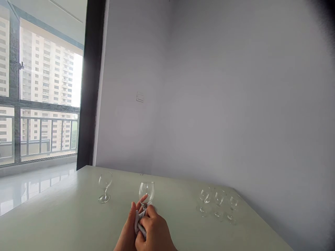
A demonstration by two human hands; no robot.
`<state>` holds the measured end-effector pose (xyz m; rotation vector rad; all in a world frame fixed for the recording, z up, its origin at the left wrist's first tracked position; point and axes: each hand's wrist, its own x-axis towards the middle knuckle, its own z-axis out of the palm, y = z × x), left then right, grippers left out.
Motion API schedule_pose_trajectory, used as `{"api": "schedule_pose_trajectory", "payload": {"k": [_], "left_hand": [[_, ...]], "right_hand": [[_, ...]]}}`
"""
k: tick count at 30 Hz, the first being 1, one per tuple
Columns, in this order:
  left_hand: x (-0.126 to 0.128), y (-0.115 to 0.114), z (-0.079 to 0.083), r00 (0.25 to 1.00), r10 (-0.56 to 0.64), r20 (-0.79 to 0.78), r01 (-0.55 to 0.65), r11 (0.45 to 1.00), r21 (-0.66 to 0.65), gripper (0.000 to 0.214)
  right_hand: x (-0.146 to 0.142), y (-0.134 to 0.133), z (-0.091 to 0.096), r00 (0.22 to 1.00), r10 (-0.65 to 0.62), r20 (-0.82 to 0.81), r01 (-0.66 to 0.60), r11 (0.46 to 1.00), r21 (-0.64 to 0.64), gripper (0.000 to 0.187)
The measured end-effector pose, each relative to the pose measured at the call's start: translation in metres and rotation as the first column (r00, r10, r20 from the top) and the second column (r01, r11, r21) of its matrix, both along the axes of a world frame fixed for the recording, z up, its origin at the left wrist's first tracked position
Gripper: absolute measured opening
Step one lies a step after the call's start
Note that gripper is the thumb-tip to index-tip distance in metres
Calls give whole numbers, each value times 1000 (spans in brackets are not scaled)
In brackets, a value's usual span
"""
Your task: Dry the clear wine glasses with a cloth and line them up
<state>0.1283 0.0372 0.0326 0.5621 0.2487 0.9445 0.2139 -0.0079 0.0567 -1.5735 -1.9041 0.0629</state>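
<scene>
probably light, slick and fragile, the glass point(147, 187), best held by its stem, is upright just beyond the cloth point(136, 225) gripped by the right fingers point(151, 211), the left fingers' point(132, 211) hold unclear.

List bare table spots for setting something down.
Bare table: between the left glass and the left hand; between the right hand and the three clustered glasses. Crowded: among those three, and around the middle glass, where hands and cloth bunch together.

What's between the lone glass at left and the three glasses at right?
The head view shows another glass there, with the left hand, right hand and gray cloth at its lower part.
</scene>
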Motion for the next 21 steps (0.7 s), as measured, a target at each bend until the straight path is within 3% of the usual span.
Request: {"api": "schedule_pose_trajectory", "payload": {"k": [3,7,10,13,17,21], "left_hand": [[1,-1,-6,997,-32,-73,33,999,4,46],[7,9,-26,991,-64,-121,68,997,24,48],[13,19,-41,991,-56,-118,62,997,48,49],[14,25,-45,988,34,-148,-23,997,78,44],[11,22,-37,977,97,-189,-87,994,60,41],[11,13,-27,966,133,-221,-129,991,31,35]], "right_hand": [[8,-7,16,995,62,-83,-71,991,-112,11],[20,-21,36,947,162,-279,-226,950,-216,13],[31,-31,42,924,130,-360,-258,906,-336,13],[44,-30,41,915,106,-389,-270,877,-396,13],[59,-16,40,847,109,-520,-300,905,-300,10],[60,-4,38,741,36,-670,-130,987,-91,13]]}}
